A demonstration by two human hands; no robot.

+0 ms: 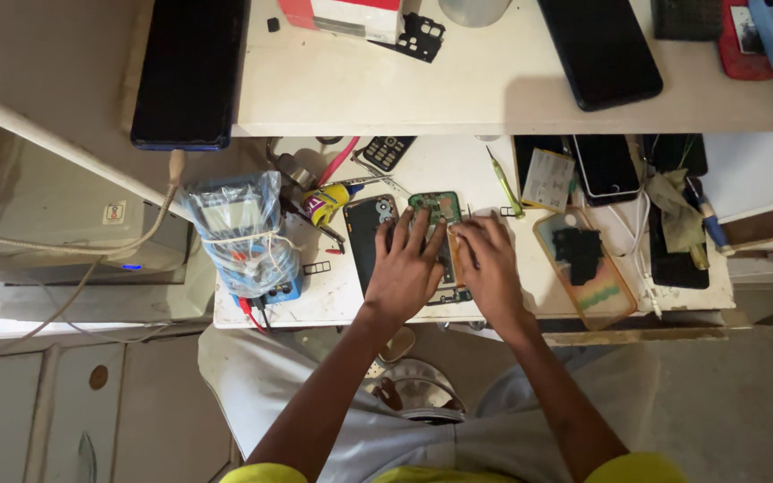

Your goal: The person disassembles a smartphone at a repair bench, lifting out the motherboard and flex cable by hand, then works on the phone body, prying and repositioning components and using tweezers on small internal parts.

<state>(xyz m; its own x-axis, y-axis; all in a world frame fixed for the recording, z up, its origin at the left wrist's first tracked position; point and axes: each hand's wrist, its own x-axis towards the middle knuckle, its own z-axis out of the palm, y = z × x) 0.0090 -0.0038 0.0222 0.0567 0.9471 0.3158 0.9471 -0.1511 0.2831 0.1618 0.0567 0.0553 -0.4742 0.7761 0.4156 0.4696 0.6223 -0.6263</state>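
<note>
Head view shows us pressing both hands on the opened phone (441, 215), which lies on the white table (333, 295) just right of the black back cover (369, 234). Our left hand (407, 265) spreads flat, fingers open, over it; our right hand (490, 265) curls onto its right edge. We judge it light, thin and fragile, with bare circuitry: best held by the side edges.

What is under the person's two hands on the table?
An opened phone with a green circuit board lies under the left hand and right hand. Only its top end shows; the hands cover the rest.
</note>
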